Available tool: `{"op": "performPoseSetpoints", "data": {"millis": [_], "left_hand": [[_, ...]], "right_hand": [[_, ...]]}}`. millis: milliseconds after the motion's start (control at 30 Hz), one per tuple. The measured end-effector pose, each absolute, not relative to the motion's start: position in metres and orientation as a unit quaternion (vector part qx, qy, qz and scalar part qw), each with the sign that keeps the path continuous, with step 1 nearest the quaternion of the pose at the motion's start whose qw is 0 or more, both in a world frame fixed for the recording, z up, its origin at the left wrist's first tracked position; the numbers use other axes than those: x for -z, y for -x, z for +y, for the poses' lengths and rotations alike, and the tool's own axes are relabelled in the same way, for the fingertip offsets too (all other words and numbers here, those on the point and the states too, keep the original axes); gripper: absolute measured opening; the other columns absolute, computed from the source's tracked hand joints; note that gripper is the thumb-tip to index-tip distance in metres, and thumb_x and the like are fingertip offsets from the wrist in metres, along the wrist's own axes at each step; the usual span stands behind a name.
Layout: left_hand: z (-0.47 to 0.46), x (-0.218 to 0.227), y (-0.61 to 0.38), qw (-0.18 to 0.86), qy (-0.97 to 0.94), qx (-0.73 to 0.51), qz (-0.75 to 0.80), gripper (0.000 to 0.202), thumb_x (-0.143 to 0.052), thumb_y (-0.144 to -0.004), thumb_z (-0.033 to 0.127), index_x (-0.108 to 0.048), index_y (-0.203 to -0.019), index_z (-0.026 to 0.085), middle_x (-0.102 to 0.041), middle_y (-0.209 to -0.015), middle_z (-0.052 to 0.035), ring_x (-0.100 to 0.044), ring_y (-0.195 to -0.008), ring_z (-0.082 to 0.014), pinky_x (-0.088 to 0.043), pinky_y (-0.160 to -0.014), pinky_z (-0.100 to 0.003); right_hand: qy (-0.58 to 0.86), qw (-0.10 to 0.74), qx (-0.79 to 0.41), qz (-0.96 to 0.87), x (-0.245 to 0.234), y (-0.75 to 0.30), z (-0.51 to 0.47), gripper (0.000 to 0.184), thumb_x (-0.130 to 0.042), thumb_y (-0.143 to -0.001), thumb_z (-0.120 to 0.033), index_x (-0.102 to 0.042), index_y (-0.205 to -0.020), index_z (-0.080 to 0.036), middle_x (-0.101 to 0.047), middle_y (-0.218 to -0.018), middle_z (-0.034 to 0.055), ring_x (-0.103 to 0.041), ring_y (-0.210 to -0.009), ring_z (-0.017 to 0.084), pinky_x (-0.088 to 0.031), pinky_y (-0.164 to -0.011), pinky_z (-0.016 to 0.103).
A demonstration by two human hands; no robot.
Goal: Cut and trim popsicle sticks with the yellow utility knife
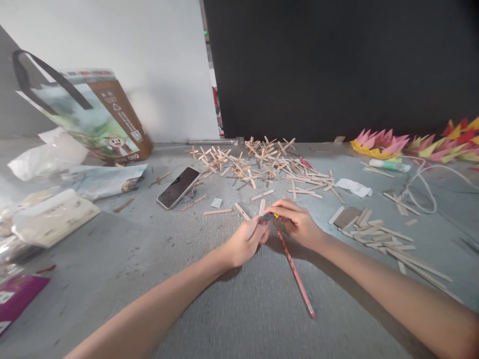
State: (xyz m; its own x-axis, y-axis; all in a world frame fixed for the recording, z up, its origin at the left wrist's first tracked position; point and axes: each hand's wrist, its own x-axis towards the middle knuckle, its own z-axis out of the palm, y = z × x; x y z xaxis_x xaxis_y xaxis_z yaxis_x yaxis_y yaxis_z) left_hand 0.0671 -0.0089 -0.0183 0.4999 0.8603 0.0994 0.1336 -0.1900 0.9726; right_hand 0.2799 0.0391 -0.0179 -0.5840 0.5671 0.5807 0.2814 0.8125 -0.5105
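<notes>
My left hand [247, 240] and my right hand [295, 222] meet at the middle of the grey table [239, 309]. The left hand's fingers are pinched on a short wooden craft stick [262, 207] that stands up from them. The right hand's fingers are closed on a small dark tool with a yellow part [270, 216], pressed against that stick. A red pencil [297, 275] lies on the table just under my right wrist. A heap of crossed wooden sticks [262, 162] lies beyond my hands.
A phone [178, 187] lies face up at the left of the heap. A tipped paper bag [93, 117] and plastic wrappers [52, 214] fill the left side. Loose sticks [374, 232], a white cable [422, 192], a glue tube [389, 165] and coloured paper flowers [377, 142] lie to the right.
</notes>
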Motion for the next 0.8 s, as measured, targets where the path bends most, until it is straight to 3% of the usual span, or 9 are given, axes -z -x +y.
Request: {"op": "performPoseSetpoints", "data": {"millis": [400, 800], "left_hand": [[-0.014, 0.005, -0.065, 0.475, -0.743, -0.290, 0.372, 0.039, -0.027, -0.108, 0.034, -0.033, -0.071, 0.023, -0.038, -0.062, 0.0052, -0.033, -0.060, -0.0117, -0.032, -0.063, -0.030], [-0.009, 0.018, -0.068, 0.493, -0.705, -0.359, 0.362, 0.044, -0.025, -0.109, 0.047, -0.035, -0.074, 0.023, -0.039, -0.066, 0.0040, -0.035, -0.061, -0.0119, -0.032, -0.062, -0.029]], "right_hand": [[0.226, 0.392, -0.176, -0.874, 0.022, -0.280, 0.039, 0.035, -0.040, -0.107, -0.015, -0.067, -0.126, -0.027, -0.068, -0.106, 0.0092, -0.060, -0.096, 0.024, -0.051, -0.085, 0.041], [0.245, 0.391, -0.199, -0.865, 0.022, -0.280, 0.039, 0.037, -0.039, -0.107, -0.015, -0.067, -0.129, -0.028, -0.068, -0.106, 0.0088, -0.060, -0.096, 0.022, -0.053, -0.084, 0.038]]}}
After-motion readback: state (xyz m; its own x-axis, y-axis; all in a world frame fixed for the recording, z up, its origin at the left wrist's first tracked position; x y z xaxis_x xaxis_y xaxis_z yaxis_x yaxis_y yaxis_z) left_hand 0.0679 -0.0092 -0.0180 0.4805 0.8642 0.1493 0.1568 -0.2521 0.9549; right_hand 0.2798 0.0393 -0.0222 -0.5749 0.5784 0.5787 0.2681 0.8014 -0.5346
